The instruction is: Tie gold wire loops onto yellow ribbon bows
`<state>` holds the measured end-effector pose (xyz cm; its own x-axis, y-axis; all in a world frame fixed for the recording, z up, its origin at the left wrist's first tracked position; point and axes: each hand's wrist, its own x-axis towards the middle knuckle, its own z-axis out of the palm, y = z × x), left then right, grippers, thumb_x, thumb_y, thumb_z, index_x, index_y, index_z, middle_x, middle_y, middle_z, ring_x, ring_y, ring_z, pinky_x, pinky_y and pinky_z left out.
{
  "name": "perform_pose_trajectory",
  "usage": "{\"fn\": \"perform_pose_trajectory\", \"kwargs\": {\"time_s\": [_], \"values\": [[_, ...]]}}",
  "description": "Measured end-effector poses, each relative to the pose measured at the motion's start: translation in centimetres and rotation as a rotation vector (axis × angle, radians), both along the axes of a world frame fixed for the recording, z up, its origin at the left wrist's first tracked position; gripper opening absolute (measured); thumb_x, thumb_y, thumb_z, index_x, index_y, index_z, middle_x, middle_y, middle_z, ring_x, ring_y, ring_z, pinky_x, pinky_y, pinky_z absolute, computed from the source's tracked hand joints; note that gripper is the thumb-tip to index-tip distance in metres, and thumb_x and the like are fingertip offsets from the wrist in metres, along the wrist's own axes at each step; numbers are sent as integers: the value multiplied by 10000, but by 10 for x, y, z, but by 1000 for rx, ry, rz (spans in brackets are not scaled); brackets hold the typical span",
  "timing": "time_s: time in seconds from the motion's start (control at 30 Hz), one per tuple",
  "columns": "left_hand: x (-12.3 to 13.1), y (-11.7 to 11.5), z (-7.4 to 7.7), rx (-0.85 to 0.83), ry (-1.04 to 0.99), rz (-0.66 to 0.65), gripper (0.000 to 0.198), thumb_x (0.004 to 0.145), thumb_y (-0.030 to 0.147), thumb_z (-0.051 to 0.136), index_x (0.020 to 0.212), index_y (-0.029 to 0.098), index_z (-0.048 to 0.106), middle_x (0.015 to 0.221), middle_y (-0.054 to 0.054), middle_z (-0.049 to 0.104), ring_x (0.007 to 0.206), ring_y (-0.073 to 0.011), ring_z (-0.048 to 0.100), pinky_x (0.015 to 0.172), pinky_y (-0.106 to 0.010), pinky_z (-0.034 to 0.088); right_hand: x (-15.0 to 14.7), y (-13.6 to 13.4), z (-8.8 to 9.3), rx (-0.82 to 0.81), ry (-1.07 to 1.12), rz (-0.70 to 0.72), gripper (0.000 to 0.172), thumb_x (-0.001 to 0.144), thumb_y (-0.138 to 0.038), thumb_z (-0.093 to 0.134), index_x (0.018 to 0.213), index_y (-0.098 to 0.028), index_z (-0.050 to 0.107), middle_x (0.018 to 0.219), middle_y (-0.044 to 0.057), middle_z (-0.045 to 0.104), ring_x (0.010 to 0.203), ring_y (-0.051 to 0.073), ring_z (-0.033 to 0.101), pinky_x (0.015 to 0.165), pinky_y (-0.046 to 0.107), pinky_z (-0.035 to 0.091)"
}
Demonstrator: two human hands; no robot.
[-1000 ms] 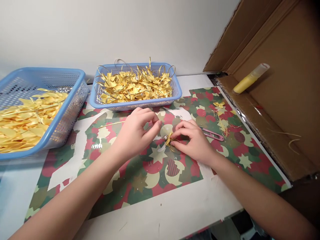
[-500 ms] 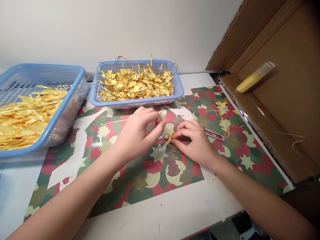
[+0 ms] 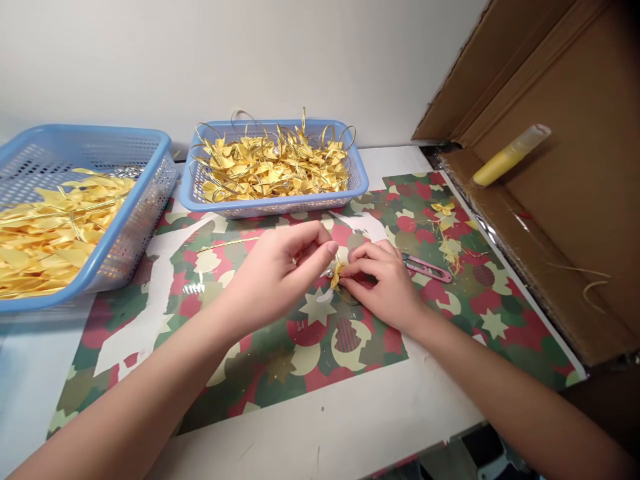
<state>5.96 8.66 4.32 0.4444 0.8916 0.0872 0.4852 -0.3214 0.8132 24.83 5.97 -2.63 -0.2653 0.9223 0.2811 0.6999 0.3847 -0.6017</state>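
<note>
Between thumb and fingers, my right hand pinches a small yellow ribbon bow just above the patterned sheet. A shiny silver bead or bell sits at the bow's left side, and a thin loop of cord shows faintly beneath it. My left hand is up and to the left of the bow, its thumb and forefinger pressed together. What those fingertips grip, perhaps a fine strand, is too small to make out. Pink-handled thread snips lie right behind my right hand.
A blue basket of finished-looking yellow bows with gold cords stands at the back. Another blue basket holds yellow ribbon pieces at left. A gold cord and yellow scraps lie on the patterned sheet. Cardboard borders the right, bearing a yellow tube.
My left hand has shifted slightly down and right, closer to the bow, with its thumb and forefinger now together. The bow has turned a little in my right hand's pinch.
</note>
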Motion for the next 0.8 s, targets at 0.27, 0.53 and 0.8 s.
{"fn": "perform_pose_trajectory", "kwargs": {"time_s": [0.27,0.53,0.8], "values": [[2,-6,3,-89,-1,-44,272,922,267,470,671,171,515,552,47,387,511,-89,326,465,-223,263,-2,1,-2,47,36,-17,121,802,-125,694,724,-217,695,828,14,651,849,192,519,800,368,373],[-3,-5,-1,-313,-202,-203,263,950,268,449,722,177,541,782,8,521,723,-113,480,643,-223,412,-4,3,-4,54,46,-24,121,832,-182,682,715,-214,681,831,15,650,846,186,506,786,348,364],[1,-7,-4,-545,-419,-258,272,970,215,407,734,180,537,765,9,577,774,-119,535,725,-240,433,-6,3,-4,28,56,-22,167,800,-142,694,651,-214,667,820,1,654,826,170,493,768,330,334]]}}
